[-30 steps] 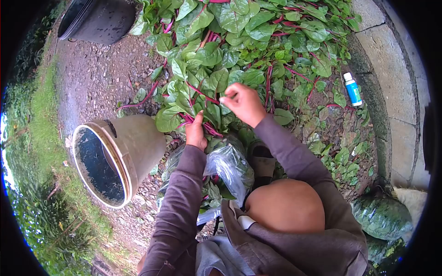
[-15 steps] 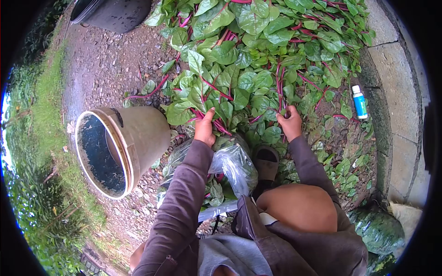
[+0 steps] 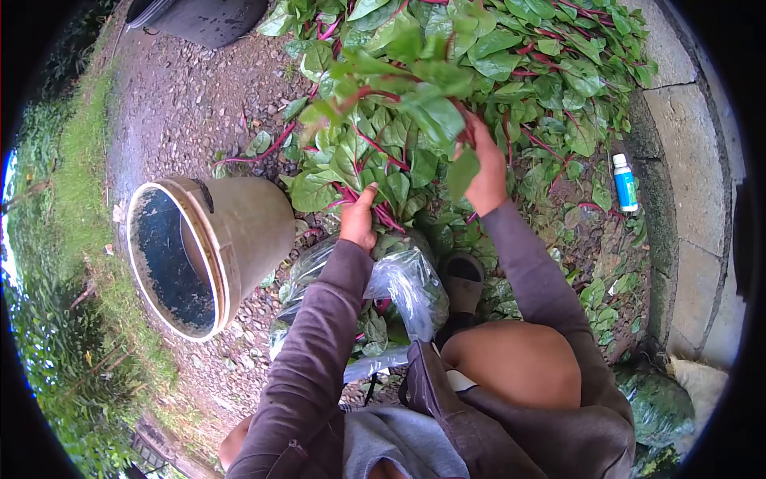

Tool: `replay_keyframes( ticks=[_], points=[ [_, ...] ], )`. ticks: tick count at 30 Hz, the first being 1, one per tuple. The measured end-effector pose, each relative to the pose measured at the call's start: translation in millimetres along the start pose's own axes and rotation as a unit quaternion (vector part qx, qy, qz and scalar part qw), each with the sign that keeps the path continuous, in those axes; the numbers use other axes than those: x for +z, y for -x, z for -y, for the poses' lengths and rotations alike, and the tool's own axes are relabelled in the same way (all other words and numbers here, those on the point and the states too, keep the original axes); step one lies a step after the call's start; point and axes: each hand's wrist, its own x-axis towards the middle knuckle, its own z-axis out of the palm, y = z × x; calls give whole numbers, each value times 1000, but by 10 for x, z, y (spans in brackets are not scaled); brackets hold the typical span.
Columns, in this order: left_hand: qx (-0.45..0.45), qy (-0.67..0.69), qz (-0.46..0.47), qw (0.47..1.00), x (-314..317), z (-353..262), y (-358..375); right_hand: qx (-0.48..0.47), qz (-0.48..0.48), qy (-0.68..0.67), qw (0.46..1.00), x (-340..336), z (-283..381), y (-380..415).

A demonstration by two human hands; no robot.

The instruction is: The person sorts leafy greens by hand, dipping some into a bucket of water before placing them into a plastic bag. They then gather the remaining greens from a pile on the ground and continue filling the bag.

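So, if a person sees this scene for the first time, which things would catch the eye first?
Probably the big heap of green leaves with red stems across the top, with the right hand lifting a blurred bunch and the left hand gripping other red stems. Next, the pale bucket tipped on its side at the left, and the small blue-and-white bottle by the concrete edge at the right.

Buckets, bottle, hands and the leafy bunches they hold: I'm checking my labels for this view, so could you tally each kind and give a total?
Buckets: 2 (pale bucket, dark bucket)
Bottle: 1
Hands: 2 (left hand, right hand)
Held bunches: 2 (left bunch, right bunch)
Total: 7
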Motion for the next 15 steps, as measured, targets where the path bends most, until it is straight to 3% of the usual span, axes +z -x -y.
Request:
replay_keyframes(
  ticks=[4, 8, 11, 15],
  points=[
    [-3, -16, -42, 999, 66, -39, 32, -49, 56, 177, 981, 596, -437, -153],
    [-30, 20, -17, 999, 77, -70, 55, -81, 117, 129, 981, 584, -361, 12],
    [-30, 18, -13, 999, 34, -25, 1, -123, 129, 167, 970, 509, -124, 35],
    [1, 20, -52, 998, 152, -89, 92, -134, 162, 205, 956, 786, -349, 14]
  ],
)
